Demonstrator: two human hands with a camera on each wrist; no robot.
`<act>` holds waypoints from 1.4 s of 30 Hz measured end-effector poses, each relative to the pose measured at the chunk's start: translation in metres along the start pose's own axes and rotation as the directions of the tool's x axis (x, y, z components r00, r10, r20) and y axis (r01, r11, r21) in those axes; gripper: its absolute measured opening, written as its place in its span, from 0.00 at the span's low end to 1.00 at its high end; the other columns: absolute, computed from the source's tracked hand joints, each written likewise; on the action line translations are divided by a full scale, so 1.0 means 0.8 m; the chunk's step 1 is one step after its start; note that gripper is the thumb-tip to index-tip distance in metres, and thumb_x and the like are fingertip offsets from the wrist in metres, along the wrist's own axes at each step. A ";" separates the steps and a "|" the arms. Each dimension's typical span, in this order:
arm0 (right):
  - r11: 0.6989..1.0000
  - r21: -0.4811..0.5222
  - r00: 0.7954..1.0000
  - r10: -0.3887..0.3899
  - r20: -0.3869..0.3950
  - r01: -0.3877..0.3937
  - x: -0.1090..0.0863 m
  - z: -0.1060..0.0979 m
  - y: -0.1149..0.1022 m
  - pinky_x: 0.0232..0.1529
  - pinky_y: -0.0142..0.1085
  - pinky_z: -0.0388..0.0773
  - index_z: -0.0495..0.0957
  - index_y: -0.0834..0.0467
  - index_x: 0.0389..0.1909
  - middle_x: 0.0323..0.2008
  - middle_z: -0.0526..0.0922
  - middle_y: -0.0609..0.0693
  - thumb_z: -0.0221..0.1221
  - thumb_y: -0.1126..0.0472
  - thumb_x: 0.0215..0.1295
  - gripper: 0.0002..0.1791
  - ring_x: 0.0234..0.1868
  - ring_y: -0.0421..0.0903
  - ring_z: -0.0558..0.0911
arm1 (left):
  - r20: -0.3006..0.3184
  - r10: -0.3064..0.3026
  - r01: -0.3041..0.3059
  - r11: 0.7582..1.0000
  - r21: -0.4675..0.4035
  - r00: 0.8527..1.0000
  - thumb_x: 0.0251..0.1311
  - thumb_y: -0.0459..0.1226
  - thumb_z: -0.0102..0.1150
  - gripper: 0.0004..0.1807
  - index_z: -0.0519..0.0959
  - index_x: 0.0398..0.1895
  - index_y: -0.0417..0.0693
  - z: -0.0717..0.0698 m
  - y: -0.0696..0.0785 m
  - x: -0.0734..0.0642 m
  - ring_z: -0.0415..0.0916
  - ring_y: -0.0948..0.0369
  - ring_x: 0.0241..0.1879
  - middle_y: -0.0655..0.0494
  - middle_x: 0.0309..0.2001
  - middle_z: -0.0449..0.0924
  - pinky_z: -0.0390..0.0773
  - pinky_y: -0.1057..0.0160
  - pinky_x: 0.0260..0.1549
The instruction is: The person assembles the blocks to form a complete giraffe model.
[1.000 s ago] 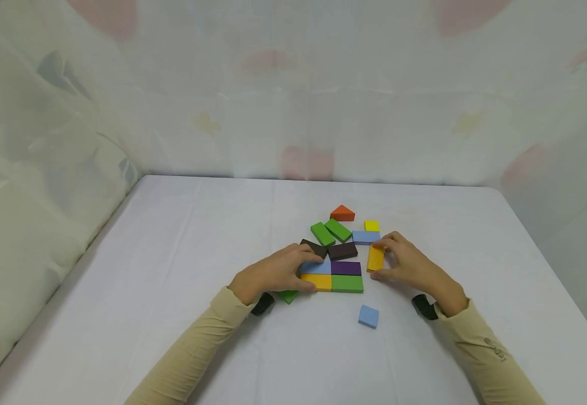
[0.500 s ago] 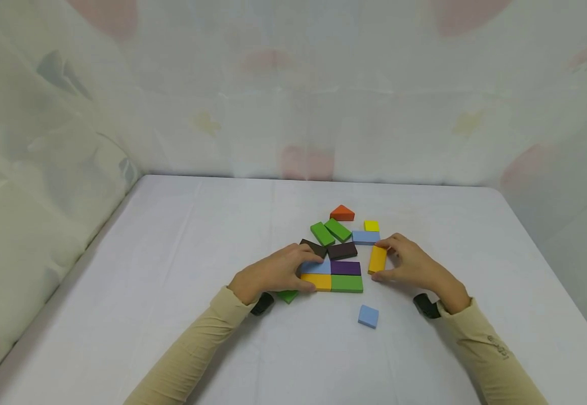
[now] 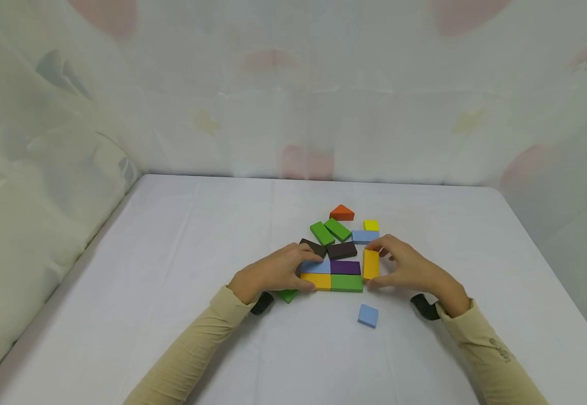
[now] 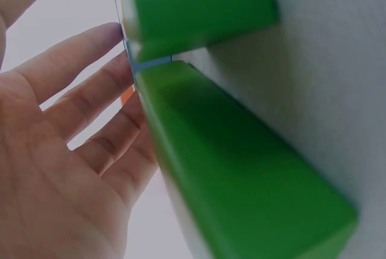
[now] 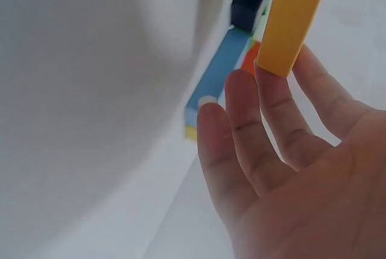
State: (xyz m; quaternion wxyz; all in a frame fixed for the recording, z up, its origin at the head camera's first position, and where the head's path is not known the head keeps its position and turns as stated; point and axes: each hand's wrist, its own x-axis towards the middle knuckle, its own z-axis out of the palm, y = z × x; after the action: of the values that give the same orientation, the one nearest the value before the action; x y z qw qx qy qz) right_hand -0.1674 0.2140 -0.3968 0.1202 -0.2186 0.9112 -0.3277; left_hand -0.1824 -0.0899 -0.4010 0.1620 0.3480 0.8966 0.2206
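Observation:
Four-part rows lie flat together: a blue block [image 3: 315, 268] and a purple block [image 3: 346, 268] behind, a yellow-orange block [image 3: 316, 282] and a green block [image 3: 346, 283] in front. My left hand [image 3: 280, 274] spans the left end of these rows, thumb at the front edge and fingertips at the back of the blue block. Just right of the rows, my right hand [image 3: 412, 267] pinches a second yellow-orange block [image 3: 371, 265] by its ends, its length pointing away from me. In the right wrist view the fingertips touch that block's end [image 5: 292, 23].
Behind the rows lie two dark brown blocks [image 3: 342, 250], two green blocks [image 3: 338, 229], a blue block [image 3: 365, 237], a small yellow block [image 3: 371, 225] and an orange-red triangle [image 3: 342, 213]. A blue square [image 3: 367, 315] lies in front. More green [image 3: 288, 296] shows under my left wrist.
My right hand first shifts slightly right with the yellow-orange block, then moves left and a little nearer, bringing it close to the rows and straighter. My left hand stays put.

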 end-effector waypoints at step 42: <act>0.987 -0.080 0.962 -0.116 0.249 0.140 -0.010 0.042 -0.056 0.60 0.44 0.74 0.72 0.49 0.50 0.46 0.73 0.39 0.78 0.42 0.42 0.36 0.53 0.41 0.71 | -0.003 0.001 -0.001 1.000 0.005 1.000 0.56 0.47 0.71 0.32 0.77 0.63 0.48 0.002 -0.003 0.003 0.71 0.57 0.57 0.52 0.58 0.76 0.74 0.56 0.62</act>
State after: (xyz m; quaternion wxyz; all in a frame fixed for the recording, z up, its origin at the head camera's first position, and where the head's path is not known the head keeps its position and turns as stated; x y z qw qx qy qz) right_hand -0.1340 0.1685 -0.3921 0.1989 -0.3212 0.8883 -0.2611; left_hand -0.1845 -0.0897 -0.4039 0.1599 0.3486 0.8972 0.2191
